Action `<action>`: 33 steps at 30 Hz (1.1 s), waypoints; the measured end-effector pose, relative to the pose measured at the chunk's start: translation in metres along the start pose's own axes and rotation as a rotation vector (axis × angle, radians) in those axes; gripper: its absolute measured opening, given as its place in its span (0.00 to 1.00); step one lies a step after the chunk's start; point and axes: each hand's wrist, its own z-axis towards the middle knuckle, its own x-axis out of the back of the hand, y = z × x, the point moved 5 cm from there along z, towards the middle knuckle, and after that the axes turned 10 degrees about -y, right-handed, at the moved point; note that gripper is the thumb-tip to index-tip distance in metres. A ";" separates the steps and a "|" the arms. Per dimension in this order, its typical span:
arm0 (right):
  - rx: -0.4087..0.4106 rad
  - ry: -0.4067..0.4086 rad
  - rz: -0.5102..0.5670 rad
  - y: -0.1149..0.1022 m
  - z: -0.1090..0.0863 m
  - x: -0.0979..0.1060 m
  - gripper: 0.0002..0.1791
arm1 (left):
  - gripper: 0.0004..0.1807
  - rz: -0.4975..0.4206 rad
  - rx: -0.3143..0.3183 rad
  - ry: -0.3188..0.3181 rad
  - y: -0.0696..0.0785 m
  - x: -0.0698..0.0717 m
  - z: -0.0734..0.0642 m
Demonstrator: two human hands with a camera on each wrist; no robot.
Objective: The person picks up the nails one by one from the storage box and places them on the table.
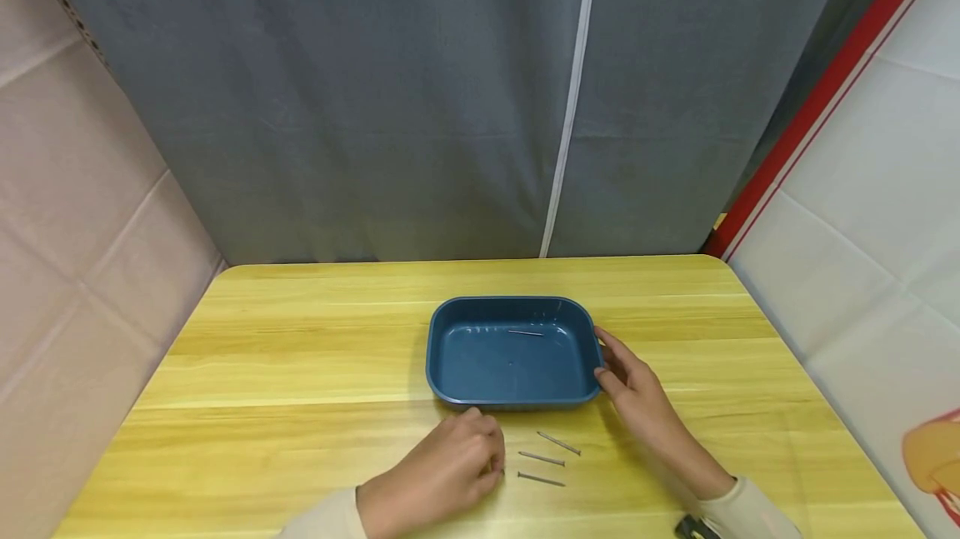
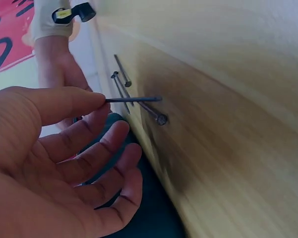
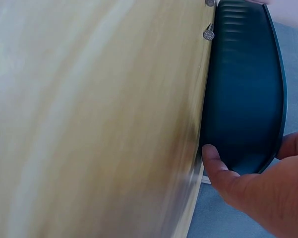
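My left hand (image 1: 450,464) is over the table in front of the blue tray (image 1: 442,391). In the left wrist view it pinches a nail (image 2: 134,99) between thumb and forefinger, with the other fingers loosely bent. Beside that hand, several loose nails (image 1: 542,458) lie on the table, roughly side by side. My right hand (image 1: 637,389) holds the right end of the tray, thumb and fingers around its corner and rim. One nail (image 1: 526,332) lies inside the tray near the back wall. The right wrist view shows the tray's outer side (image 3: 243,89) and my right hand's fingers at its end.
The wooden table (image 1: 262,356) extends around the tray to its rounded back corners. A grey curtain (image 1: 375,106) hangs behind it, with pale cloth walls to the left and right. A dark strapped device (image 1: 696,527) sits at my right wrist.
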 end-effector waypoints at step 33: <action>0.010 0.013 -0.012 -0.001 0.000 0.000 0.32 | 0.07 0.439 -0.059 0.084 0.019 -0.018 -0.001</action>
